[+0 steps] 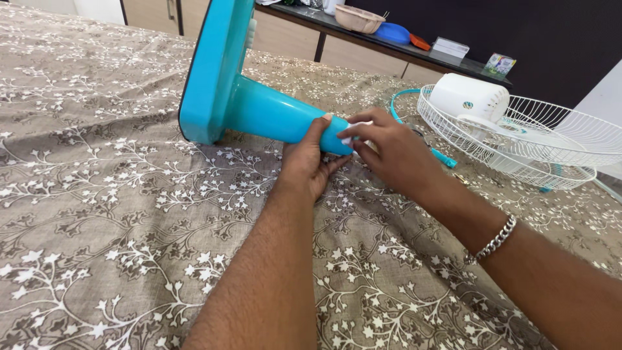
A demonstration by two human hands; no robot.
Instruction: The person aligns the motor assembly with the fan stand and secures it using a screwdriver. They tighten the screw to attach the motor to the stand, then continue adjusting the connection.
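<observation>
A turquoise fan stand [259, 107] lies on its side on a brown floral bedsheet [116, 220], its flat base up at the left and its tapered neck pointing right. My left hand [310, 162] grips the narrow end of the neck from below, thumb on top. My right hand [389, 152] pinches a small white piece [353, 129] at the neck's tip. A silver chain bracelet [494, 240] circles my right wrist.
A white wire fan guard [570, 152] with a white motor housing [470, 97] lies at the right, next to a turquoise cord [398, 107]. Behind, a dark shelf [466, 63] carries a beige bowl [358, 18], a blue dish, an orange item and small boxes.
</observation>
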